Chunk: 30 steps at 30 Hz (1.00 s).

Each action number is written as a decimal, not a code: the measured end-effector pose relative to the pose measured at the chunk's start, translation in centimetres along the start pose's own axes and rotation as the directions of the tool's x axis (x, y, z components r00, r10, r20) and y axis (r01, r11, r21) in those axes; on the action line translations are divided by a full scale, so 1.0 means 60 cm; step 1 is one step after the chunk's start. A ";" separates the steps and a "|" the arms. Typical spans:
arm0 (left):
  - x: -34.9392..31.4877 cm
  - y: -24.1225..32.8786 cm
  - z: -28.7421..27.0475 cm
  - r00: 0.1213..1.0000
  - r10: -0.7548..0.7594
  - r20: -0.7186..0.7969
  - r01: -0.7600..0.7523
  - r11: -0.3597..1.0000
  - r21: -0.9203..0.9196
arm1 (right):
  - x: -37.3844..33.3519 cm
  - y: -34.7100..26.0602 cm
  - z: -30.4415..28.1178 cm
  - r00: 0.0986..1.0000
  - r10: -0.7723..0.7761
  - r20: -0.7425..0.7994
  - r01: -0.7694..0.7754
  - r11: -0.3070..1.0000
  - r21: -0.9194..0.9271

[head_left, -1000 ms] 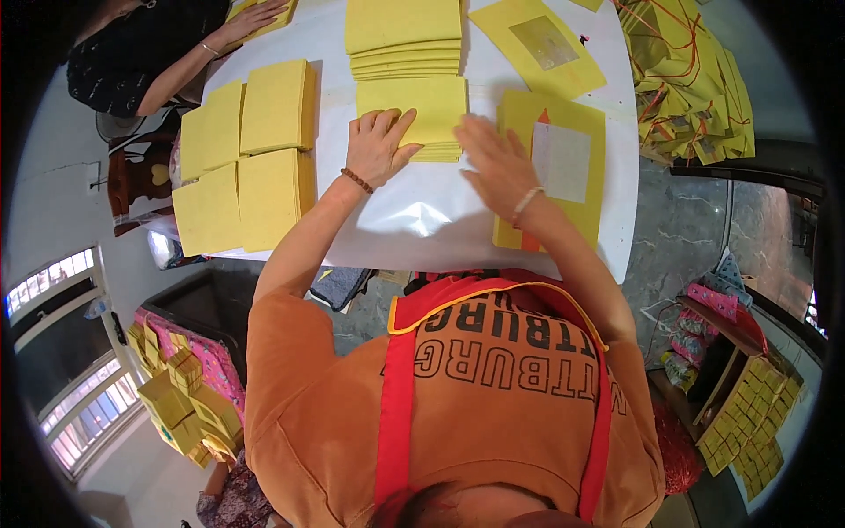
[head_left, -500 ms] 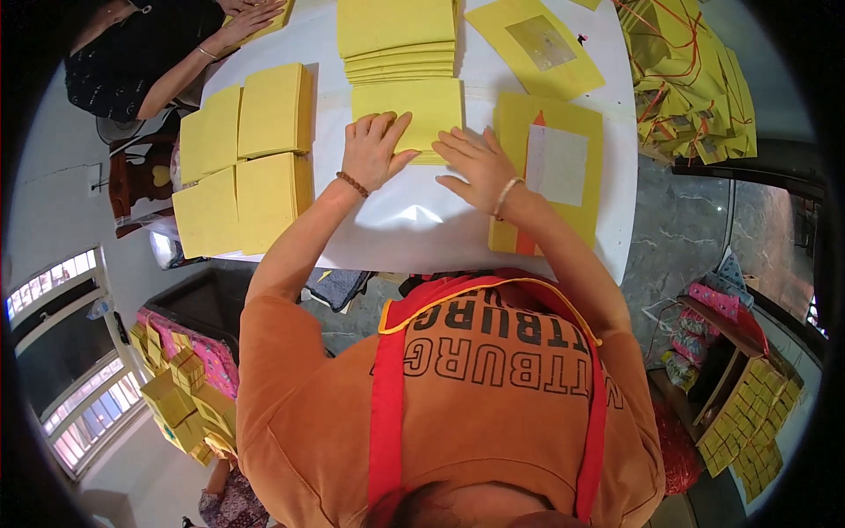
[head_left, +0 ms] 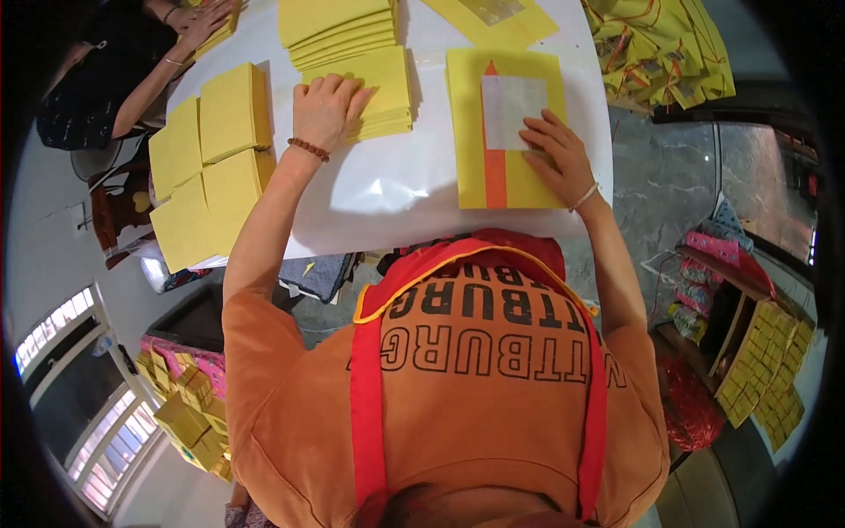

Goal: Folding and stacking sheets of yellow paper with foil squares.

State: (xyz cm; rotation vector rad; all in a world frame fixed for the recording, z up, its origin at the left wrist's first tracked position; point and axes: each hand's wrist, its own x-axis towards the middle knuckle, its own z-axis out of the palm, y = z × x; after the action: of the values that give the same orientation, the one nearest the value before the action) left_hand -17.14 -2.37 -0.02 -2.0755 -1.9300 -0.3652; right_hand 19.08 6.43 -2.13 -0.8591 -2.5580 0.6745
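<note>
My left hand (head_left: 321, 110), with a bead bracelet, is at the left side of a low stack of folded yellow sheets (head_left: 385, 88). Its fingers are bent and closed over the stack's left edge; their tips are partly hidden. To the right lies a pile of flat yellow sheets (head_left: 546, 75), with a pale whitish rectangle (head_left: 510, 110) and an orange pointed strip (head_left: 496, 180) on top. My right hand (head_left: 561, 163) is open over that pile's right side, fingers stretched toward the pale rectangle. Whether it presses on the sheet, I cannot tell.
A taller folded yellow stack (head_left: 339, 26) stands just beyond the low one. Several yellow stacks (head_left: 233, 110) fill the table's left side. Another yellow sheet with a window (head_left: 493, 18) lies at the far edge. Across the left corner, another person's hand (head_left: 204, 31) rests on yellow paper.
My right hand has left the folded stack and moved right, over the flat pile. My left hand stays at the folded stack, its fingers now more curled. The whole view has shifted.
</note>
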 end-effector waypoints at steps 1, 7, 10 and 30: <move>0.007 0.017 -0.009 1.000 0.011 0.011 -0.011 1.000 -0.006 | 0.001 0.009 0.008 1.000 -0.020 -0.015 0.022 0.995 0.101; -0.011 0.191 -0.031 0.952 0.304 -0.016 -0.269 0.814 -0.514 | -0.002 0.028 0.018 0.999 0.029 -0.026 -0.019 0.939 0.344; -0.033 0.245 -0.039 0.926 0.376 0.048 -0.292 0.788 -0.542 | -0.001 0.039 0.020 0.999 0.037 -0.011 -0.030 0.932 0.362; -0.028 0.220 0.005 0.778 0.038 0.627 0.622 0.093 -0.778 | -0.006 0.060 0.009 0.968 0.119 0.219 -0.245 0.282 0.928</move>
State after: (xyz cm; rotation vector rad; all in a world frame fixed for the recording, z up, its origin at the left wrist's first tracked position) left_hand -4.08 -4.68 -1.34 -2.5153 -2.9840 -1.8821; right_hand 20.79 8.56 -4.57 -0.6207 -1.5209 2.0717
